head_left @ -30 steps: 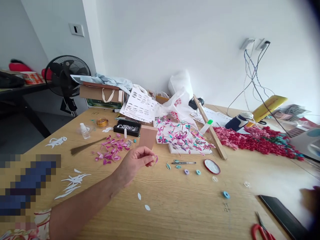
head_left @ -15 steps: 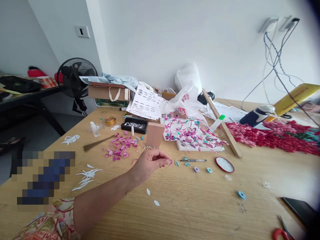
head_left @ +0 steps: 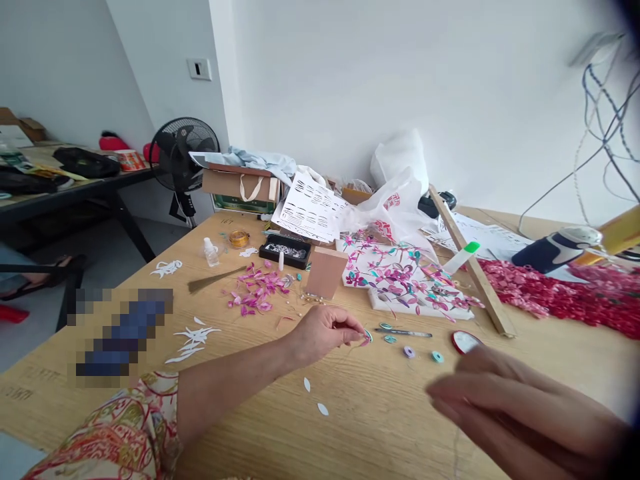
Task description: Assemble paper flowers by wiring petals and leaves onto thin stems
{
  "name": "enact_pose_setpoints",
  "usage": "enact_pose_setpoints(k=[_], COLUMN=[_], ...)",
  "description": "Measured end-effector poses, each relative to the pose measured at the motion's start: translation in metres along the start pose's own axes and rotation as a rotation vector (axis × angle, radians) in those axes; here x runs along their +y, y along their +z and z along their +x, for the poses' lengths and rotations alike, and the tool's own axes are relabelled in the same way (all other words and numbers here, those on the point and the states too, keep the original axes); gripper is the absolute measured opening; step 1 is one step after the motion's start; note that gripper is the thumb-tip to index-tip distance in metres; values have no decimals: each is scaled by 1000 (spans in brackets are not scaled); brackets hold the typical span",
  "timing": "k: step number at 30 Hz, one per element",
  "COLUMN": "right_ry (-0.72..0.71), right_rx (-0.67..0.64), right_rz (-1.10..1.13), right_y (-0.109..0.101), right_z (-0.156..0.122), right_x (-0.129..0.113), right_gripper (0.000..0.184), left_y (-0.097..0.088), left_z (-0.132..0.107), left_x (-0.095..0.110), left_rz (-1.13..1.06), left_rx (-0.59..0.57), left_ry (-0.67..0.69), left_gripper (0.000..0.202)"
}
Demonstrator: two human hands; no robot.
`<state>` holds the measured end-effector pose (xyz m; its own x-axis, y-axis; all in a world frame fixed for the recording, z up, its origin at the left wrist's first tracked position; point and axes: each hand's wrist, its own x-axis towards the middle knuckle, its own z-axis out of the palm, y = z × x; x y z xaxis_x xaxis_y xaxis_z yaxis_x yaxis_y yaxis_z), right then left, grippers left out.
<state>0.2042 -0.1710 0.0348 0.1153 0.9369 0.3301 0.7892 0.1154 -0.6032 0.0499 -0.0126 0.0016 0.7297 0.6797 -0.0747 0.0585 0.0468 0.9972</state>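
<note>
Over the middle of the table, my left hand [head_left: 325, 333] pinches a small pink petal [head_left: 367, 339] between thumb and fingertips. A fine wire or thread trails below that petal. My right hand [head_left: 525, 407], large and somewhat blurred at the lower right, has its thumb and fingers pressed together. A thin thread [head_left: 456, 447] hangs beneath its fingertips. Just beyond my left hand lie teal leaf shapes [head_left: 390, 339] and a slim pen-like tool [head_left: 410, 333]. A lilac spool [head_left: 409, 352] and a teal spool [head_left: 437, 357] rest between the hands.
Loose pink petals [head_left: 260, 287] lie behind my left hand, near a wooden block [head_left: 327, 272] and a black tray [head_left: 285, 252]. Finished flower sprigs [head_left: 400, 267] cover a white foam board. A wooden bar [head_left: 475, 267] slants beside them. White paper petals [head_left: 193, 343] lie left.
My right hand has come into view from the right. The view has turned left, and my left hand still pinches the pink petal, now nearer the pen-like tool.
</note>
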Motion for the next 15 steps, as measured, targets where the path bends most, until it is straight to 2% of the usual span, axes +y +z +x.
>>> enact_pose_setpoints(k=[1, 2, 4, 6, 10, 15], right_ry=[-31, -50, -60, -51, -46, -57], right_rx=[-161, -200, -206, -190, -196, -173], right_rz=[-69, -139, -231, -279, -298, -339], right_y=[-3, -5, -4, 3, 17, 19], right_z=[17, 32, 53, 63, 65, 66], right_x=[-8, -15, -28, -31, -24, -22], right_gripper=[11, 13, 20, 23, 24, 29], left_y=[0, 1, 1, 0, -1, 1], left_z=[0, 1, 1, 0, -1, -1], left_x=[1, 1, 3, 4, 5, 6], left_rz=[-13, -28, -51, -49, -9, 42], left_rx=[-5, -13, -35, -56, -61, -56], left_ry=[-20, -32, -36, -21, 16, 50], left_gripper=[10, 10, 10, 11, 12, 12])
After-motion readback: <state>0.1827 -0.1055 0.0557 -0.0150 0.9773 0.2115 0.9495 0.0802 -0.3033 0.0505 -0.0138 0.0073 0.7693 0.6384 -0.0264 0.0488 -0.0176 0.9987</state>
